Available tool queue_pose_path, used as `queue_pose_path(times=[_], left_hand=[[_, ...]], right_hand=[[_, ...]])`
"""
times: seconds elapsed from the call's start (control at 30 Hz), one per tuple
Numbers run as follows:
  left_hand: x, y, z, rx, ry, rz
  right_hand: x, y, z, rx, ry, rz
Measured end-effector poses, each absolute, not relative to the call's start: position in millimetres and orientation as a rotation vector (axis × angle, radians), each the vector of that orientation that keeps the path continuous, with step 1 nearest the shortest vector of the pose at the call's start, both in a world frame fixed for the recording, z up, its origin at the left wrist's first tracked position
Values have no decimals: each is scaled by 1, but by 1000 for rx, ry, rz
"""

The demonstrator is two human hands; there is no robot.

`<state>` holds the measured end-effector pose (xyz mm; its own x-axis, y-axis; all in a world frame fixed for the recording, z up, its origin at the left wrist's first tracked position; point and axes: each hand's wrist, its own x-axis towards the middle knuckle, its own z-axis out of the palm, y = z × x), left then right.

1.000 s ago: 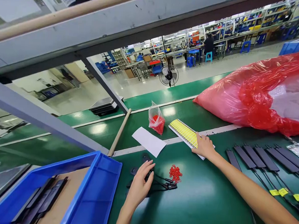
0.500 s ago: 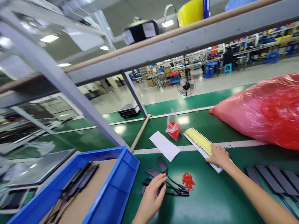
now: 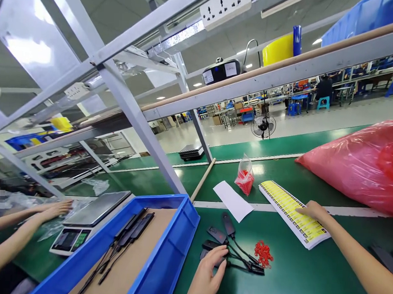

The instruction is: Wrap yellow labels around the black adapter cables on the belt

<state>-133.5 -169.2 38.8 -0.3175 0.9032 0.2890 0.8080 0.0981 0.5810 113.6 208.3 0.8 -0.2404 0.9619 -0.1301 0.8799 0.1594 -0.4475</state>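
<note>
My left hand (image 3: 207,274) rests at the near end of a small pile of black cabled devices (image 3: 217,235), its fingers and thumb apart. The fingertips cover part of the nearest device; whether they touch it is unclear. Farther right, my right hand (image 3: 314,212) is over the right edge of a yellow-and-white label sheet (image 3: 287,204), fingers drawn together on it. A heap of small red rings (image 3: 263,254) lies beside the cable ends. Behind the pile is a blank white paper slip (image 3: 232,201), with a clear bag of red pieces (image 3: 245,179) beyond it.
A blue bin (image 3: 178,234) with several black cabled devices stands left. Past it are a weighing scale (image 3: 97,207) and another person's arms (image 3: 31,219). A large pink bag (image 3: 353,168) lies right, near more black devices (image 3: 386,260). A metal shelf frame (image 3: 141,131) rises ahead.
The view has swung left, bringing the scale and another person's arms into sight. The label sheet now shows more of its yellow face, and my right hand's fingers have drawn together. My left hand stays by the devices.
</note>
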Motion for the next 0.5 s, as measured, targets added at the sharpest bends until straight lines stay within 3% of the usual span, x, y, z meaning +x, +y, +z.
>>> queue_pose_path(times=[0.23, 0.4, 0.5], left_hand=[[-134, -175, 47, 1831, 2248, 986], [-119, -177, 70, 2104, 2319, 1089], [-101, -185, 87, 2366, 2362, 1139]], right_hand=[[114, 174, 61, -1458, -2397, 558], [127, 95, 111, -1039, -2598, 413], [146, 25, 125, -456, -2747, 51]])
